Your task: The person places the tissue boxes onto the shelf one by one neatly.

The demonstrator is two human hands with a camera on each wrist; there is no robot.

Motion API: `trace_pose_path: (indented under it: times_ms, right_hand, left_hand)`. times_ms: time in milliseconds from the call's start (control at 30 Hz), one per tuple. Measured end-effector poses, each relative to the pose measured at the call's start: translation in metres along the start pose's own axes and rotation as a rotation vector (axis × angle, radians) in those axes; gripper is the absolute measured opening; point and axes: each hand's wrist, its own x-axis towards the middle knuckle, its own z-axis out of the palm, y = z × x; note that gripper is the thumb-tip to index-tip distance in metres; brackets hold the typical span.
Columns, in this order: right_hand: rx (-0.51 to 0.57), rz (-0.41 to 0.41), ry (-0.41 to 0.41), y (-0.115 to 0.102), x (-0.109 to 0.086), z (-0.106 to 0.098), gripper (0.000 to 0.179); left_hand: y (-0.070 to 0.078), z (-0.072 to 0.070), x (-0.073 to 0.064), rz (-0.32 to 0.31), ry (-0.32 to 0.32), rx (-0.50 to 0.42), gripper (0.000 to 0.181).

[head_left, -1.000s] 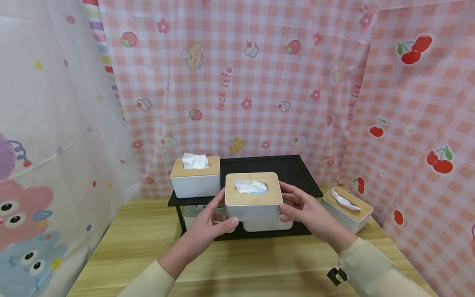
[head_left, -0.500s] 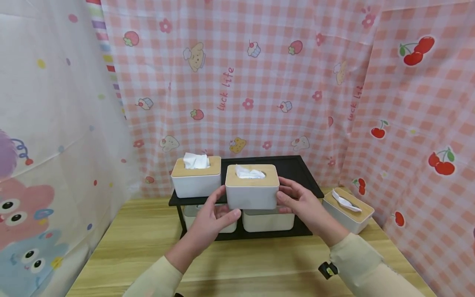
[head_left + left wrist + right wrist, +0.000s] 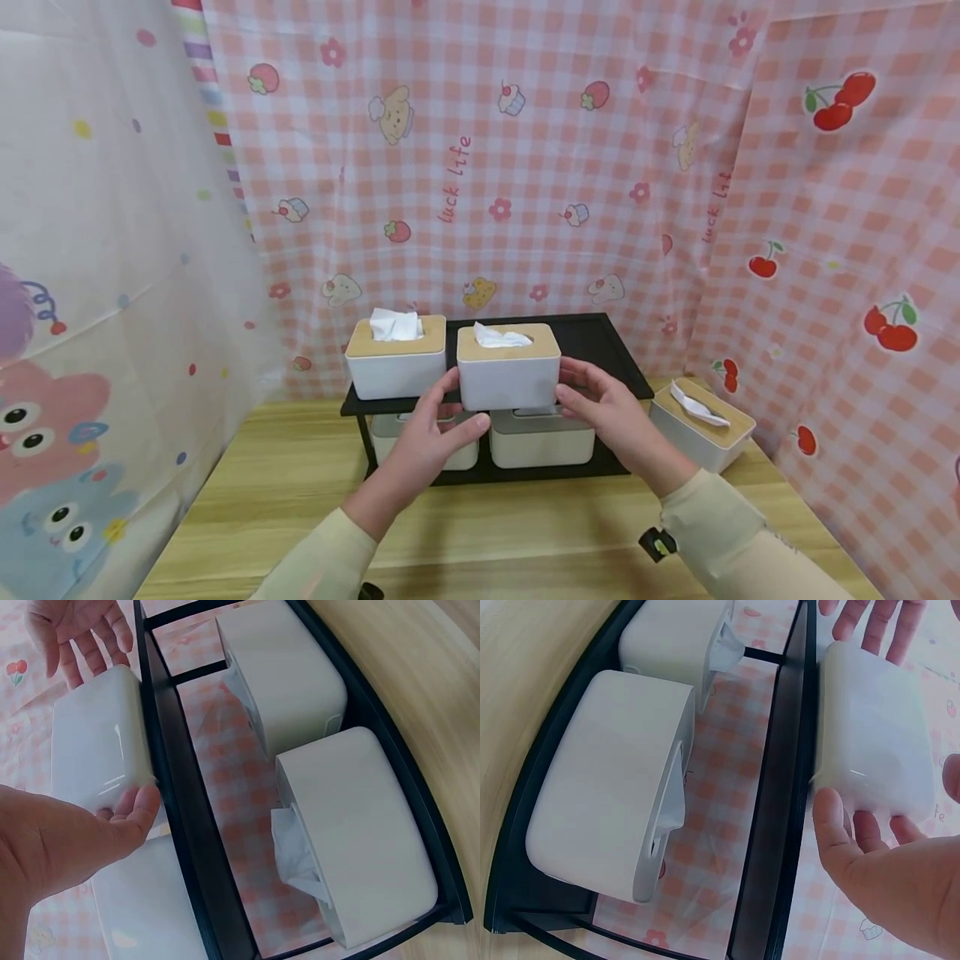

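Note:
Between both hands is a white tissue box [image 3: 510, 385] with a wooden lid and a white tissue poking from its slot. My left hand [image 3: 422, 443] holds it at its left side, fingertips on the wall and thumb low in front. The right hand [image 3: 615, 421] holds the opposite side, thumb near the front corner. The box is upright at the front edge of the black shelf's [image 3: 585, 342] top tier, right of a matching tissue box [image 3: 397, 375]. In the left wrist view the held box's underside [image 3: 101, 742] shows beside the shelf's edge.
Two more tissue boxes, one left [image 3: 386, 433] and one right [image 3: 543, 446], stand on the shelf's lower tier. Another tissue box [image 3: 705, 425] sits tilted on the wooden table [image 3: 300, 492], right of the shelf. Patterned curtains [image 3: 480, 167] enclose the back and sides.
The held tissue box has moved away from me toward the shelf and gone from tipped forward to level, both hands moving with it. The other boxes stay put.

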Motion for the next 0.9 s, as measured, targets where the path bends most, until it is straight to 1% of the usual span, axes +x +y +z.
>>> trace_pose_path:
  times_ms: [233,367,500,767,900]
  right_hand:
    - [-0.034,-0.019,-0.013,-0.001,0.002,0.000,0.060]
    - [-0.053,-0.047,-0.031,-0.003,0.003,0.001,0.061]
    - [-0.066,-0.065,-0.041,-0.003,0.006,0.003,0.062]
    - [-0.065,-0.059,-0.051,-0.001,0.012,0.007,0.065]
    - [-0.077,-0.047,-0.043,0.000,0.013,0.006,0.065]
  left_hand:
    - [0.002,0.002,0.000,-0.003,0.027,-0.004,0.090]
    - [0.001,0.004,0.001,-0.014,0.041,0.011,0.092]
    - [0.000,0.005,0.003,-0.021,0.038,0.036,0.095]
    - [-0.002,0.005,0.009,-0.043,0.050,0.064,0.101]
    - [-0.004,0.006,0.011,-0.057,0.038,0.061,0.102]
